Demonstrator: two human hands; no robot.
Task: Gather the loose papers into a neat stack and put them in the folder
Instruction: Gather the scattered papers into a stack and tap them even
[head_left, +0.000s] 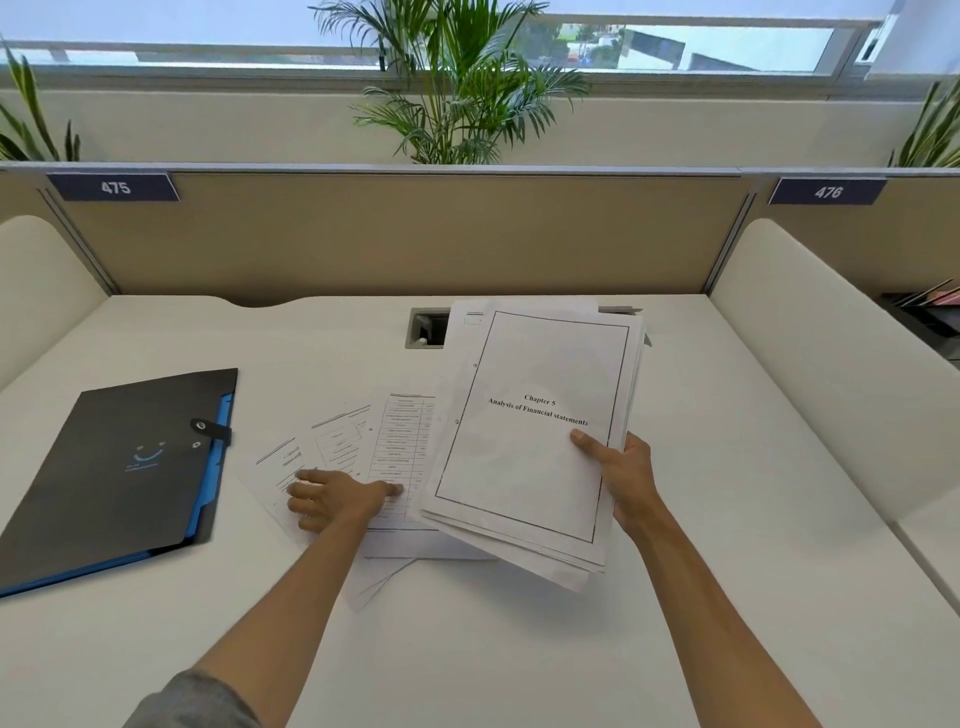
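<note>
White desk surface (519, 649) carried all task items. The right hand (621, 470) gripped a stack of papers (535, 441) at its right edge, thumb on the top sheet and fingers curled beneath. The stack was raised off the desk and tilted, its sheets fanned unevenly along the lower edge. The top sheet bore a rectangular border and the title "Chapter 5 Analysis of Financial statements".

The left hand (335, 496) lay on the loose sheets (358, 452) that were spread on the desk just left of the held stack. Its fingers were extended and pressed flat on the paper, gripping nothing. These sheets overlapped one another at differing angles; one showed a printed table. The held stack overlapped their right portion.

The black folder (119, 473) lay closed on the desk, well left of the loose sheets, with blue inner edges visible along its right and lower sides. A strap with a snap button (201, 426) crossed its right edge.

A cable port (427, 327) was set into the desk behind the papers, partly hidden by the stack. A beige partition (405, 234) stood at the rear, bearing plates marked "475" (115, 187) and "476" (827, 192). A palm plant (457, 88) stood behind the partition.
</note>
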